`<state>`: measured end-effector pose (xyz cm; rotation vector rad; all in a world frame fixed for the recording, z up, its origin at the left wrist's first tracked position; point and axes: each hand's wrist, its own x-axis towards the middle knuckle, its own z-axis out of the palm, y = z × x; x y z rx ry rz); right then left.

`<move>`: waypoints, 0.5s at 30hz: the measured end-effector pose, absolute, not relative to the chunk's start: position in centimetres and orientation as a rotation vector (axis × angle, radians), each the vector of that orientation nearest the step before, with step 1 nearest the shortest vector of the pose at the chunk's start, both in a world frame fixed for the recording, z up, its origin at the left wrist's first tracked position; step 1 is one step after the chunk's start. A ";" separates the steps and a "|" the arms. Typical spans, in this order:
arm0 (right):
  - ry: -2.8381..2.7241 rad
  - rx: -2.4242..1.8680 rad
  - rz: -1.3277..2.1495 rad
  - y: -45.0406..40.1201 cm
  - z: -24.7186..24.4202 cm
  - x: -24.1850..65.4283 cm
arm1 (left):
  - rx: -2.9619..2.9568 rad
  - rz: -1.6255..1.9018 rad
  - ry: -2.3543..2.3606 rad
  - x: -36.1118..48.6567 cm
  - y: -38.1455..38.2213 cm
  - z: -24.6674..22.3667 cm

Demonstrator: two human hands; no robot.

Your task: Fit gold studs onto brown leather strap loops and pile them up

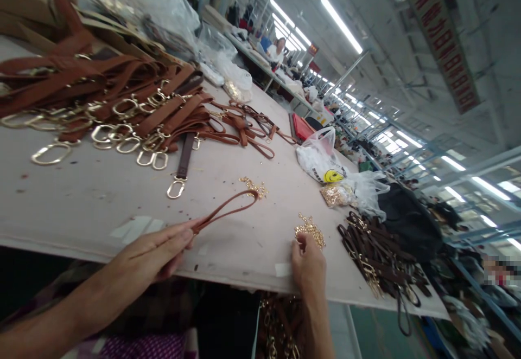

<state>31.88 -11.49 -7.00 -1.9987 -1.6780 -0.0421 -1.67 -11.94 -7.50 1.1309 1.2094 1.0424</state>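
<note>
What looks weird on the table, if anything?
One dark brown strap looks a bit out of place: it lies by the lighter brown straps, while most dark straps are heaped at the right. Small gold pieces lie loose on the table, maybe spilled, but I can't tell.

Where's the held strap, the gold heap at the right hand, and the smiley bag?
Held strap (207, 220): head view, where the loop's two sides meet.
Gold heap (312, 230): head view, middle of the pieces.
Smiley bag (314, 160): head view, its white front.

Right hand (309, 263) curled (left (171, 246) in pinch)
</note>
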 end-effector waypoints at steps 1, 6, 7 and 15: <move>-1.715 -2.020 -0.075 -11.4 -7.2 32.7 | 1.090 1.024 1.206 -1.8 -12.0 -7.6; -1.894 -2.071 -0.200 -10.5 -7.6 33.8 | 0.932 0.926 1.148 -1.7 -12.1 -7.1; -1.925 -2.069 -0.211 -10.4 -7.7 33.8 | 0.889 0.918 1.119 -1.5 -12.1 -6.8; -2.015 -1.962 -0.194 -9.8 -8.5 35.6 | 0.908 0.893 0.954 -0.8 -11.8 -6.7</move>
